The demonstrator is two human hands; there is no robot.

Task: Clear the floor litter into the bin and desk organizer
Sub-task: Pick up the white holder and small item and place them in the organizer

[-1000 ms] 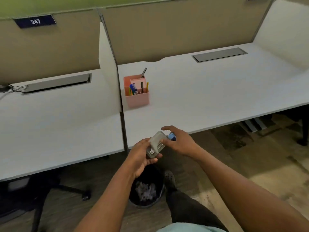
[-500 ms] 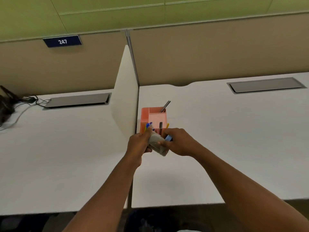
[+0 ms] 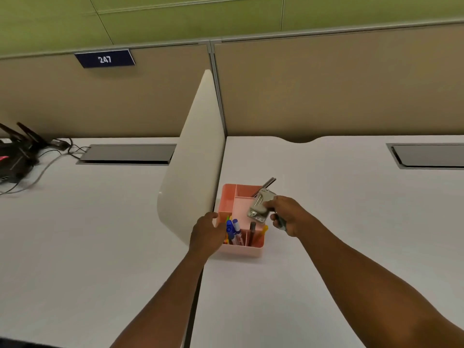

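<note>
Over the pink organizer (image 3: pixel 239 249) on the white counter (image 3: pixel 326 247), the right hand (image 3: pixel 288 217) holds a grey stapler (image 3: pixel 259 205).

The right hand's fingers curl round the stapler's rear end, and a second small object pinched lower in that hand is too hidden to identify. The left hand (image 3: pixel 207 233) rests against the organizer's left wall, fingers loosely bent; whether they grip the rim cannot be told, as the hand covers it. Blue markers (image 3: pixel 232 229) and a dark pen (image 3: pixel 252 228) stand in the front compartments, and a metal piece (image 3: pixel 267 184) sticks out at the back. A black device (image 3: pixel 15 156) at far left is cut off by the frame edge. Half a second ago both hands held the stapler together in front of the organizer; now the left has let go and the stapler sits above the middle compartment.
</note>
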